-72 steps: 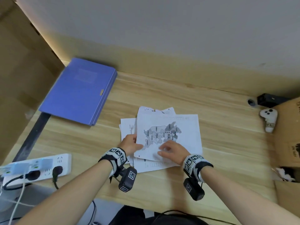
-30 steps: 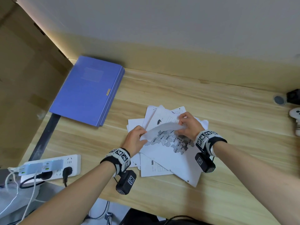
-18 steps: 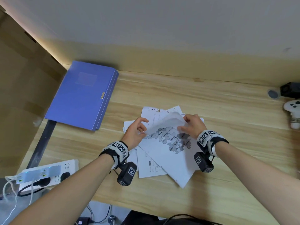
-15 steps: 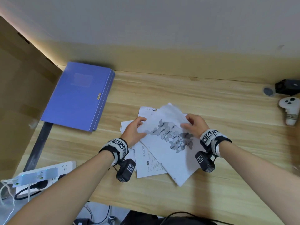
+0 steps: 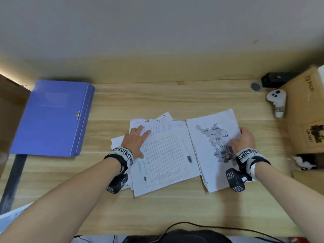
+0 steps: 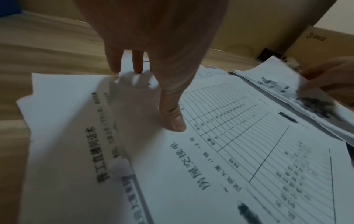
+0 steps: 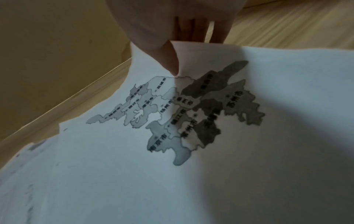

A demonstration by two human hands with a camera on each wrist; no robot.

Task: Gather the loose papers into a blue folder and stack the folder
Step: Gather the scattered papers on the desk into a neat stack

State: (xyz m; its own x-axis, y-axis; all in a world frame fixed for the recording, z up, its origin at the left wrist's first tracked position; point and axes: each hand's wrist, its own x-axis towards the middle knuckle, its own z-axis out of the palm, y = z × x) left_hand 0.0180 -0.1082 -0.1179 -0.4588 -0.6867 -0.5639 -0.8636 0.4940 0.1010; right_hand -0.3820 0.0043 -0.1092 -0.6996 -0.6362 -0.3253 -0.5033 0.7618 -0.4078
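Loose papers (image 5: 163, 155): white printed sheets, fanned and overlapping at the middle of a light wood-grain desk (image 5: 175, 99). Topmost in the pile a ruled table form (image 5: 168, 158) with a large-character heading along its left edge, lying askew; beneath it several sheets with smaller print, corners jutting out toward the wall and to the left.

Map sheet (image 5: 215, 146): white, printed with a grey-shaded regional map bearing small labels; set to the right of the pile, its left edge just beside or slightly over the table form. Right edge lifted and curved off the desk in the right wrist view.

Left hand (image 5: 135, 141): flat on the upper left of the pile, fingers straight and spread, thumb tip pressed on the table form; nothing grasped.

Right hand (image 5: 242, 140): pinching the right edge of the map sheet, thumb on top, fingers curled underneath.

Blue folder (image 5: 52, 116): closed, flat, at the far left of the desk, well apart from the papers; small metal clasp on its right edge, faint rectangular label panel on the cover.

Also present: white handheld controller (image 5: 277, 102) at far right, beside a cardboard box (image 5: 305, 109).
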